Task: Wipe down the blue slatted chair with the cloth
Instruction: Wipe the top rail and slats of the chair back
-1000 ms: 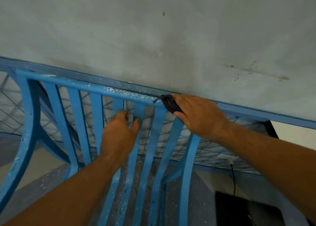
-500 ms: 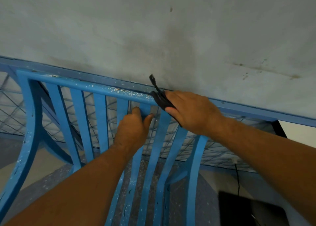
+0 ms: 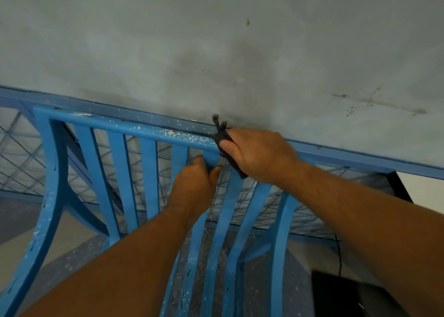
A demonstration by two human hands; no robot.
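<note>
Right hand [image 3: 259, 155] slid the cloth [image 3: 219, 136] a little left along the top rail [image 3: 134, 127]. The cloth's tail now sticks up above the rail (it lay flat 1 s ago, popped up by 0.5 s ago). Left hand [image 3: 194, 184] moved right and up, and now grips a slat [image 3: 212, 157] just under the rail. Gap between the hands is smaller. The view also shifted slightly.

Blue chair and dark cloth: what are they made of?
The blue chair looks like painted wood, matte, pale flecks chipped along its top rail; possibly metal. The dark cloth seems soft fabric, bunched with frayed ends.
</note>
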